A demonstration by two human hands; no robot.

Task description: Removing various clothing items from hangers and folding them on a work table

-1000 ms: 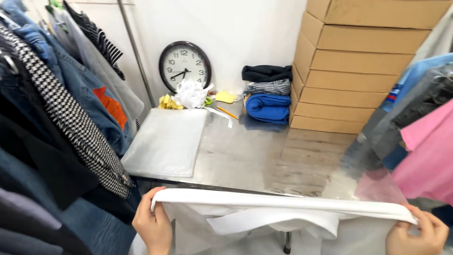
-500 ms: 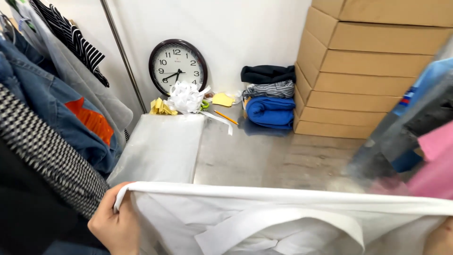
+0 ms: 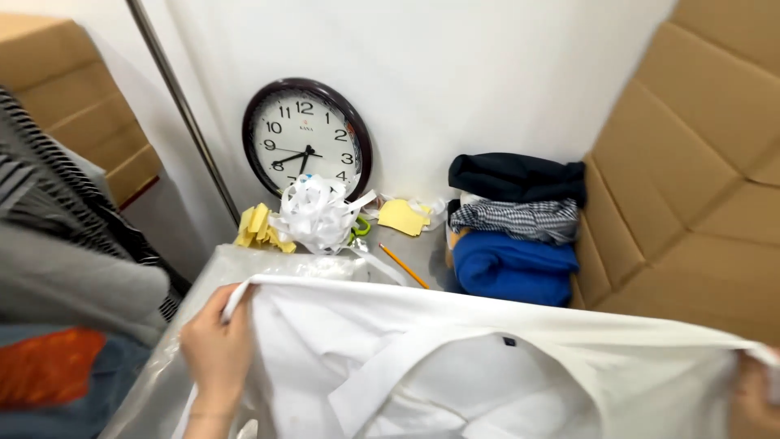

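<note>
You held the white garment (image 3: 487, 366) stretched over the tabletop's near edge, your left hand (image 3: 215, 349) pinched shut on its left corner and your right hand (image 3: 756, 390), mostly out of view at the frame edge, apparently closed on the other end. The pinch at each corner looked slight; a slip would likely have dropped the cloth onto the clear plastic bag (image 3: 244, 268), or swept the pencil (image 3: 404, 266) and white ribbon bundle (image 3: 315, 213) by the wall clock (image 3: 306, 140).
</note>
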